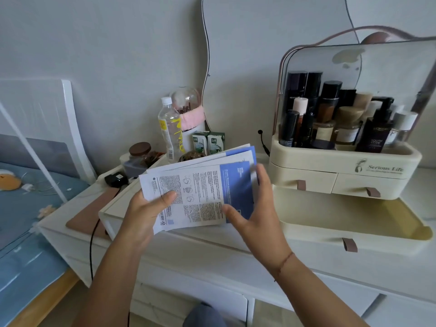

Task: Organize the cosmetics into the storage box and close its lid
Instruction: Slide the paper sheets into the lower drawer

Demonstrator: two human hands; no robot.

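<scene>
From the head camera, both bare hands are raised over the white dresser top [212, 246], sharing a fanned stack of flat sheet-mask packets [200, 187]. The left hand [144, 213] grips the stack's near left corner: the thumb lies across the printed white face and the other fingers are curled out of sight beneath. The right hand [254, 208] holds the opposite side, thumb pressed on the blue panel near the lower edge, the fingers reaching up along the right edge of the packets. A thin cord bracelet [284, 263] circles the right wrist.

Just right of the right hand's fingers stands the cream storage box [344, 161]. Its clear lid [354, 67] is tipped up and back, so the top compartment is open and crowded with upright bottles and jars [335, 119], mostly dark. Two small drawers below are shut. Below them and right of the right thumb, a wide bottom drawer [354, 223] is pulled out, its yellowish floor bare.

Beyond the fingertips, behind the packets, are a clear water bottle [168, 128], two green cartons [208, 141] and a brown-lidded jar [139, 154]. Left of the left hand lies a bed with blue bedding [30, 208].
</scene>
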